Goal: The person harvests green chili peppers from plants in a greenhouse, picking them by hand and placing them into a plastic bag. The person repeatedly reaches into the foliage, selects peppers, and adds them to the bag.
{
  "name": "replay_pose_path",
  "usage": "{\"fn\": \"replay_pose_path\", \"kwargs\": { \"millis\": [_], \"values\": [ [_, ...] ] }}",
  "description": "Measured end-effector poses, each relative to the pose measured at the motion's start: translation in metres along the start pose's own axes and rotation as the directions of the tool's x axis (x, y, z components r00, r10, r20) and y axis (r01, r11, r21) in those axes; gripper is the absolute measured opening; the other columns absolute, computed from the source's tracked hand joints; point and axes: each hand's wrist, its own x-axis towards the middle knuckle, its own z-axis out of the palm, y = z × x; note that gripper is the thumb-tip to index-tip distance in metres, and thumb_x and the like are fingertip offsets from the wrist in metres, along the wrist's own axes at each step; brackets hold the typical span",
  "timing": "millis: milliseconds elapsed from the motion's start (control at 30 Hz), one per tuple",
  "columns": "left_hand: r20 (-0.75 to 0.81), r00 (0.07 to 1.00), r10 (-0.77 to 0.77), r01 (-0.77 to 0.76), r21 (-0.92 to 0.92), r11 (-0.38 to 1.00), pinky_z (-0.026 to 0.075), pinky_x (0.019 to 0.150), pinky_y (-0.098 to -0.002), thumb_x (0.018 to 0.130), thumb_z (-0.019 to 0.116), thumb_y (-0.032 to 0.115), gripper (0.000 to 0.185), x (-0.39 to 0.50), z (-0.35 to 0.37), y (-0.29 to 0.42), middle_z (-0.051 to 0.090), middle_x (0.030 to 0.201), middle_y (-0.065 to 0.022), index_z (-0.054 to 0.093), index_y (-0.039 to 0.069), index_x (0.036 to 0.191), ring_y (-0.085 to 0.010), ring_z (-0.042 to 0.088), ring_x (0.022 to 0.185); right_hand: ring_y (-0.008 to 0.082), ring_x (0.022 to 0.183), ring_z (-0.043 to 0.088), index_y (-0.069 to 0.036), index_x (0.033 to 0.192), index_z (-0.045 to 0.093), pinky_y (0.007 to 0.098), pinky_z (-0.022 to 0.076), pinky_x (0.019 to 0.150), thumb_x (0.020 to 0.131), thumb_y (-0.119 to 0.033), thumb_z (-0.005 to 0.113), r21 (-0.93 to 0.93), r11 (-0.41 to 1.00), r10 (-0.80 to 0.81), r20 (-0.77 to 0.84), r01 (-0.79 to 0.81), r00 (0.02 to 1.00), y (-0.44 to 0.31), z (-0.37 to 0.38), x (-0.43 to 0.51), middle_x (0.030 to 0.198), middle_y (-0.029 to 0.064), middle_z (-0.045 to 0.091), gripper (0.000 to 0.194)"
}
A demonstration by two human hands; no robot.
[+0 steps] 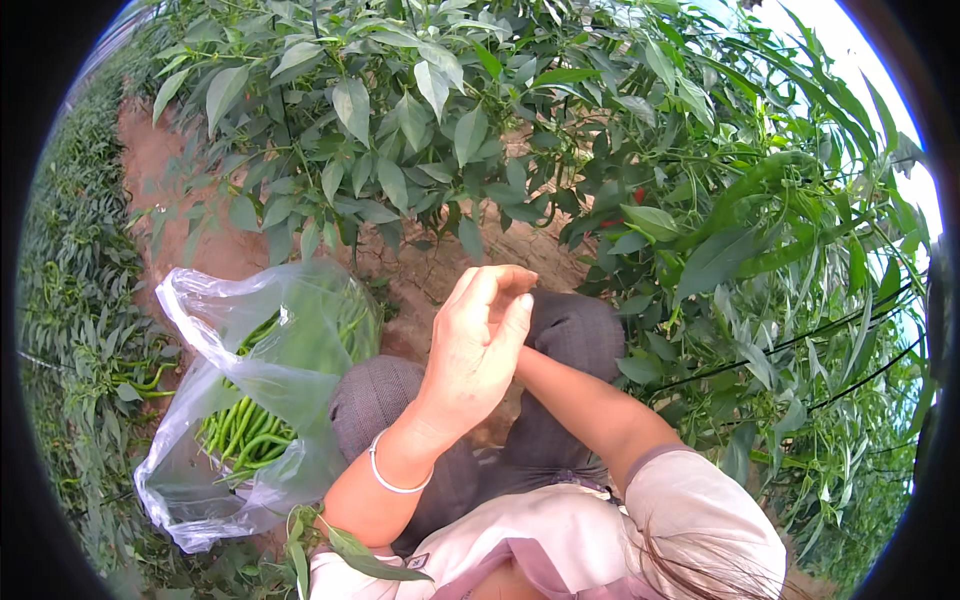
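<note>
My left hand (pixel 476 337), with a light bracelet around its wrist, is raised in front of my knees. Its fingers curl forward and the thumb stands apart; I see nothing between them. Behind it my right forearm (pixel 592 405) reaches in from the right, and the right hand itself is hidden by the left. To the left of my knees a clear plastic bag (pixel 300 397) stands on the soil with its mouth spread. Inside it lie many long green chili peppers (pixel 251 435), partly seen through the film.
Leafy pepper plants (pixel 405 120) rise close ahead and bend around on the right. Large green peppers (pixel 757 195) hang there, with a little red fruit (pixel 639 196) lower down. Dark lines (pixel 817 330) cross the right foliage. Another plant row (pixel 82 315) runs beyond bare soil (pixel 161 165) on the left.
</note>
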Motion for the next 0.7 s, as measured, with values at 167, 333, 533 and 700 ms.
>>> {"fn": "replay_pose_path", "kwargs": {
  "millis": [167,333,533,700],
  "values": [
    [-0.014,0.980,0.198,-0.193,0.148,0.970,0.046,0.086,-0.0332,0.089,0.052,0.007,0.026,0.039,0.018,0.002,0.060,0.105,-0.0167,0.055,-0.004,0.112,-0.0251,0.059,0.097,0.0333,0.094,0.063,0.004,0.105,0.062,0.0403,0.0475,0.084,0.087,-0.018,0.052,0.243,0.924,-0.107,-0.579,0.296,0.808,-0.080,-0.110,0.036,0.102,0.0219,0.065,0.030],
    [-0.162,0.987,-0.023,0.029,0.033,0.999,0.045,0.089,-0.0306,0.090,0.051,0.008,0.027,0.093,0.007,-0.040,0.062,0.108,-0.0124,0.056,-0.004,0.114,-0.0176,0.058,0.100,0.0335,0.092,0.063,0.004,0.102,0.061,0.0404,0.0481,0.082,0.087,-0.014,0.050,0.019,0.910,-0.284,-0.701,0.415,0.654,-0.146,-0.172,0.081,0.099,0.0214,0.066,0.026],
    [-0.173,0.962,-0.212,0.178,-0.193,0.965,0.045,0.080,-0.0275,0.093,0.053,0.015,0.027,0.134,-0.021,-0.061,0.061,0.105,-0.0064,0.057,0.001,0.115,-0.0127,0.058,0.093,0.0282,0.087,0.064,-0.001,0.103,0.062,0.0394,0.0477,0.078,0.084,-0.015,0.055,-0.386,0.820,-0.570,-0.491,0.423,0.659,-0.181,-0.190,0.159,0.090,0.0189,0.065,0.025],
    [-0.214,0.939,-0.270,0.202,-0.290,0.935,0.045,0.079,-0.0271,0.093,0.055,0.019,0.026,0.153,-0.034,-0.059,0.061,0.104,-0.0042,0.058,0.003,0.114,-0.0127,0.058,0.094,0.0214,0.075,0.066,0.004,0.100,0.060,0.0318,0.0512,0.062,0.089,-0.016,0.051,0.177,0.841,-0.289,-0.653,0.512,0.700,-0.222,-0.248,0.210,0.087,0.0138,0.066,0.025]
  ]
}}
